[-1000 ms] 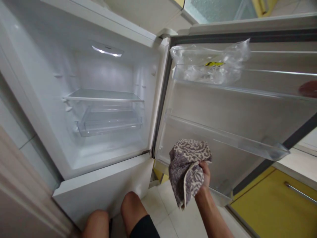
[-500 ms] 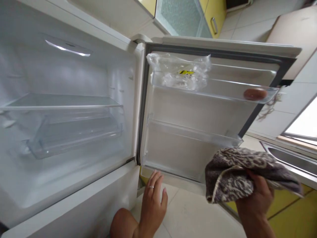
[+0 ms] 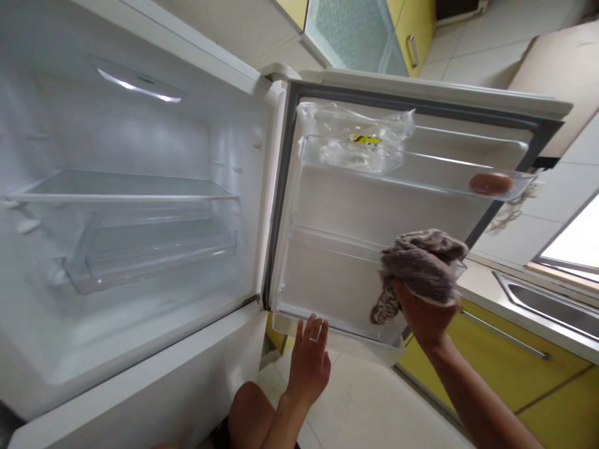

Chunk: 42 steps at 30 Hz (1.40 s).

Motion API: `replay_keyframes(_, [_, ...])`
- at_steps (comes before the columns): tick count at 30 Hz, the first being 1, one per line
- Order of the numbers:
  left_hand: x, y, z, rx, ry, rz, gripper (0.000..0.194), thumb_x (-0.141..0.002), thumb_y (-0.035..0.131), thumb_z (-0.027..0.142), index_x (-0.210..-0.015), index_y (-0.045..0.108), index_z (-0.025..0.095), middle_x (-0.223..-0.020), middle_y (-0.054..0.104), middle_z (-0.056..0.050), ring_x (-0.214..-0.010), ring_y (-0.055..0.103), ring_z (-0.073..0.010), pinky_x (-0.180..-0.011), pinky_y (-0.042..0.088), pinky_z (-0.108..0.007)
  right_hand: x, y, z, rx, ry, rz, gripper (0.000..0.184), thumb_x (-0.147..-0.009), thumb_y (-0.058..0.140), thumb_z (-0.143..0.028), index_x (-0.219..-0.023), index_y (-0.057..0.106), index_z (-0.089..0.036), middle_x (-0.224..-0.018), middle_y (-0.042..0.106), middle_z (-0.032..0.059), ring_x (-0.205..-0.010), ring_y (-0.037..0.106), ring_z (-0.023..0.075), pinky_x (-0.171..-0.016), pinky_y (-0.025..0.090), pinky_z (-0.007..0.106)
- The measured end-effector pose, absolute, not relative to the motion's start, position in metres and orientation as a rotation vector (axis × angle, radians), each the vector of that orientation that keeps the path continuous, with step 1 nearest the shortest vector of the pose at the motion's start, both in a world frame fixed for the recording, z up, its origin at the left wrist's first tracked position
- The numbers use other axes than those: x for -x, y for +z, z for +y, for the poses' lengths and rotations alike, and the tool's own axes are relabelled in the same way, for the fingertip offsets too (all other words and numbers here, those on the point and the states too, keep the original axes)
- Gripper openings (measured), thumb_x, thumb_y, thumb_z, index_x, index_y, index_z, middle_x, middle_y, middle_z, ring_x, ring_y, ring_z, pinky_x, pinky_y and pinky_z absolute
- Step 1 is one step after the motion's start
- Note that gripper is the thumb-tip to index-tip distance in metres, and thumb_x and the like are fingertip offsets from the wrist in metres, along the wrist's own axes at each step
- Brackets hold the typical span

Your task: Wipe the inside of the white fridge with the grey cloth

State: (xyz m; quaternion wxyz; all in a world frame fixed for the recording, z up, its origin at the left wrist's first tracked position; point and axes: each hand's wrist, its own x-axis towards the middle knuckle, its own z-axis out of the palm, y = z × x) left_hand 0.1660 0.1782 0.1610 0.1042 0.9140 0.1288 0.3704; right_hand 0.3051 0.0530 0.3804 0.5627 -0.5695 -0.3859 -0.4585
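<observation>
My right hand (image 3: pixel 423 312) is closed on a grey patterned cloth (image 3: pixel 418 265), held against the lower shelf (image 3: pixel 327 249) of the open fridge door (image 3: pixel 412 118). Fingers spread, my left hand (image 3: pixel 309 358) touches the door's bottom edge and wears a ring. A clear plastic bag (image 3: pixel 355 137) with a yellow label lies in the upper door shelf, and a brown egg-like thing (image 3: pixel 491 183) sits at that shelf's right end.
The fridge interior on the left has a glass shelf (image 3: pixel 121 185) and a clear drawer (image 3: pixel 150 252). Yellow cabinets (image 3: pixel 515 380) and a steel sink (image 3: pixel 552 302) lie to the right. My knee (image 3: pixel 248 411) is below the door.
My right hand has lifted the cloth up and left onto the lower door shelf. My left hand came into view and now reaches the door's bottom edge. The view shifted slightly.
</observation>
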Motion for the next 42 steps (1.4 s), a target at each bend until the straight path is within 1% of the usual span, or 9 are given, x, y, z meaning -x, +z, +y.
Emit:
replay_keyframes(4, [-0.169, 0.162, 0.177, -2.595, 1.023, 0.397, 0.073, -0.077, 0.048, 0.002, -0.149, 0.047, 0.012, -0.154, 0.057, -0.01, -0.15, 0.043, -0.0306, -0.125, 0.039, -0.061, -0.277, 0.395, 0.113, 1.361, -1.263, -1.462, 0.044, -0.082, 0.067, -0.019, -0.125, 0.067, -0.021, -0.11, 0.074, 0.0089, -0.102, 0.069, 0.0227, -0.091, 0.056, 0.038])
replay_keyframes(8, [-0.172, 0.162, 0.173, -2.53, 1.021, 0.434, 0.071, -0.077, 0.049, 0.003, -0.148, 0.05, 0.014, -0.153, 0.057, -0.01, -0.151, 0.042, -0.0293, -0.128, 0.035, -0.059, -0.238, 0.405, 0.172, 1.497, -1.229, -1.779, 0.044, -0.088, 0.057, -0.013, -0.13, 0.065, -0.02, -0.115, 0.073, 0.0097, -0.105, 0.064, 0.0215, -0.092, 0.052, 0.033])
replay_keyframes(15, [-0.178, 0.157, 0.17, -2.533, 1.106, 0.522, 0.074, -0.075, 0.046, 0.0, -0.148, 0.049, 0.015, -0.151, 0.059, -0.011, -0.148, 0.046, -0.0291, -0.126, 0.038, -0.06, -0.182, 0.423, 0.25, 1.896, -1.013, -2.006, 0.038, -0.103, 0.037, -0.018, -0.135, 0.055, -0.025, -0.122, 0.066, 0.0078, -0.1, 0.06, 0.0197, -0.072, 0.047, 0.028])
replay_keyframes(22, [-0.173, 0.157, 0.173, -2.502, 1.05, 0.485, 0.078, -0.077, 0.048, 0.004, -0.153, 0.044, 0.023, -0.156, 0.054, -0.005, -0.152, 0.04, -0.0244, -0.131, 0.031, -0.054, -0.17, 0.422, 0.281, 2.056, -1.028, -1.766, 0.04, -0.105, 0.027, -0.018, -0.137, 0.052, -0.021, -0.126, 0.06, 0.0134, -0.11, 0.06, 0.0226, -0.084, 0.05, 0.03])
replay_keyframes(26, [-0.172, 0.158, 0.172, -2.469, 1.074, 0.453, 0.074, -0.083, 0.051, 0.009, -0.155, 0.043, 0.023, -0.157, 0.054, -0.007, -0.152, 0.041, -0.0252, -0.131, 0.032, -0.05, -0.175, 0.404, 0.28, 2.123, -0.865, -1.714, 0.044, -0.103, 0.03, -0.014, -0.142, 0.05, -0.024, -0.134, 0.058, 0.0134, -0.104, 0.065, 0.0206, -0.077, 0.052, 0.027])
replay_keyframes(29, [-0.173, 0.16, 0.173, -2.414, 1.058, 0.418, 0.073, -0.084, 0.053, 0.011, -0.155, 0.043, 0.023, -0.155, 0.055, -0.009, -0.15, 0.044, -0.0271, -0.131, 0.031, -0.052, -0.187, 0.384, 0.278, 2.139, -0.759, -1.666, 0.05, -0.101, 0.032, -0.011, -0.146, 0.049, -0.026, -0.142, 0.058, 0.012, -0.098, 0.068, 0.0193, -0.069, 0.053, 0.026])
replay_keyframes(34, [-0.176, 0.158, 0.174, -2.44, 1.028, 0.446, 0.078, -0.081, 0.05, 0.006, -0.156, 0.04, 0.025, -0.157, 0.054, -0.007, -0.149, 0.045, -0.0254, -0.13, 0.033, -0.054, -0.213, 0.354, 0.267, 2.013, -0.82, -1.675, 0.057, -0.094, 0.04, -0.008, -0.147, 0.054, -0.025, -0.145, 0.061, 0.0109, -0.113, 0.064, 0.0229, -0.077, 0.054, 0.028])
replay_keyframes(38, [-0.176, 0.15, 0.177, -2.562, 1.06, 0.477, 0.081, -0.076, 0.045, 0.0, -0.155, 0.04, 0.019, -0.156, 0.054, -0.01, -0.15, 0.043, -0.0264, -0.126, 0.04, -0.057, -0.231, 0.338, 0.248, 1.963, -0.951, -1.693, 0.054, -0.092, 0.046, -0.008, -0.143, 0.06, -0.023, -0.131, 0.069, 0.0114, -0.102, 0.064, 0.0227, -0.085, 0.049, 0.032])
replay_keyframes(42, [-0.172, 0.146, 0.179, -2.62, 1.084, 0.408, 0.079, -0.074, 0.051, 0.003, -0.152, 0.043, 0.016, -0.157, 0.052, -0.012, -0.153, 0.038, -0.0298, -0.127, 0.038, -0.059, -0.257, 0.329, 0.228, 1.952, -1.113, -1.736, 0.047, -0.093, 0.047, -0.006, -0.132, 0.068, -0.021, -0.113, 0.073, 0.0117, -0.1, 0.062, 0.0236, -0.094, 0.041, 0.035])
